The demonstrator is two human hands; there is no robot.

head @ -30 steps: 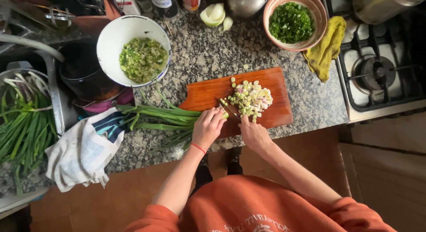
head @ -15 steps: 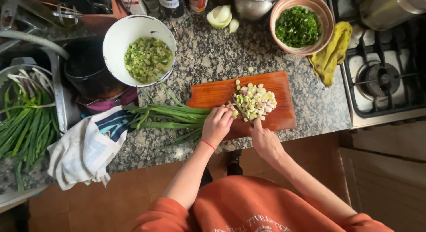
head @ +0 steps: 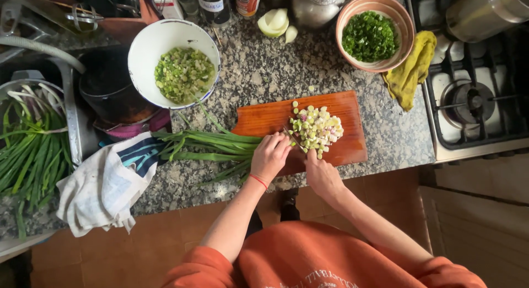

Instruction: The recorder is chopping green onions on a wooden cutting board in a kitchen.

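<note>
Scallions (head: 212,147) under left hand (head: 270,157), right hand (head: 321,175) beside

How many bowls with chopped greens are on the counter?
2: a white bowl left of the board, and a tan bowl beyond its right end. Others may sit out of frame.

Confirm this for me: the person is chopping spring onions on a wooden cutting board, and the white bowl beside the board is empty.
Not quite. The head view shows the white bowl holding chopped pale green pieces, not empty. The rest stands: the left hand holds down the spring onions on the wooden cutting board, with the right hand beside the chopped pile.
</note>
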